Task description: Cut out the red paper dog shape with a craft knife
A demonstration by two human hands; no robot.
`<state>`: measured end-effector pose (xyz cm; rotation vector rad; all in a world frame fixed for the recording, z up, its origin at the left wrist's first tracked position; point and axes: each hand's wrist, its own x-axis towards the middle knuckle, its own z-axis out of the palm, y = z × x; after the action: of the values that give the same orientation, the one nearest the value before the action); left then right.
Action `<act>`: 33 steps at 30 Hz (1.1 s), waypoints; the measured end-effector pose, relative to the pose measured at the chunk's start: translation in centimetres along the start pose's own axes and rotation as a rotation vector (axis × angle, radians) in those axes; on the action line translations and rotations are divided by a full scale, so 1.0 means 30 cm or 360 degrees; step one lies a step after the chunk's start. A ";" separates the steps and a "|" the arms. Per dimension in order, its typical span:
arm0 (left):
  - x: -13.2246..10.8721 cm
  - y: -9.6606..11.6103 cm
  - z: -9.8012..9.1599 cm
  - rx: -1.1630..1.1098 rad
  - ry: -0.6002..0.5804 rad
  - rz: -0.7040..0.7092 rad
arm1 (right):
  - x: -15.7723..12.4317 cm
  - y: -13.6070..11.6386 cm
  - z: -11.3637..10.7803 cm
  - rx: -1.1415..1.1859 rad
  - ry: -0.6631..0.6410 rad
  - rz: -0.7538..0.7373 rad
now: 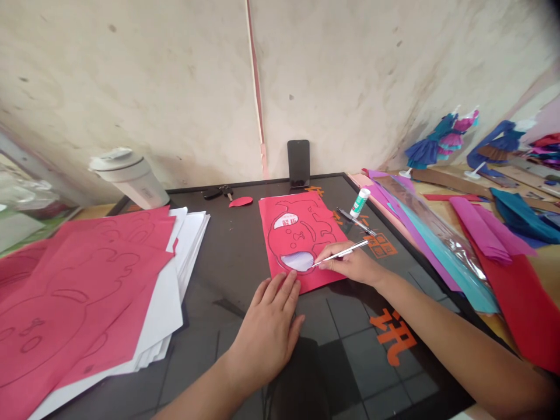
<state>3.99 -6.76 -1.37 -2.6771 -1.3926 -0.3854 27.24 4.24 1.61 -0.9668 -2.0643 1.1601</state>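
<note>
A red paper sheet (294,230) with a drawn outline and cut-out openings lies on the dark mat (245,256). My left hand (268,326) lies flat and open, its fingertips pressing the sheet's lower edge. My right hand (350,265) is closed on a thin silver craft knife (339,254), whose tip touches the sheet at the lower cut-out showing white beneath.
A stack of red and white sheets (96,291) lies at left, beside a white tumbler (131,175). A phone (298,163) leans on the wall. Keys (219,191), a red scrap (241,202), a glue stick (360,202), a pen (354,220), and coloured paper (472,245) lie right.
</note>
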 end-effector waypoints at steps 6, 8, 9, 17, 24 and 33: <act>-0.001 -0.002 0.004 0.0001 0.0023 0.0001 | 0.000 0.015 -0.005 0.0019 0.0052 0.0031; 0.000 -0.002 0.005 0.0024 0.0013 0.0004 | 0.001 0.019 -0.005 0.0041 0.0089 0.0057; 0.000 -0.001 0.004 0.0036 0.0008 0.0007 | 0.002 0.020 -0.004 0.0056 0.0094 0.0063; 0.003 0.001 -0.004 0.0040 0.0012 0.0006 | 0.002 0.011 0.014 0.0026 0.0020 0.0024; 0.004 0.001 -0.004 0.0064 0.0029 0.0027 | -0.002 0.015 0.017 -0.0039 0.0020 -0.0026; 0.000 0.001 0.004 0.0024 0.0050 0.0003 | 0.000 0.010 -0.004 -0.0042 0.0014 -0.0109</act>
<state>4.03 -6.76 -1.47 -2.6484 -1.3784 -0.4128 27.41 4.41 1.39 -0.9049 -2.0940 1.0940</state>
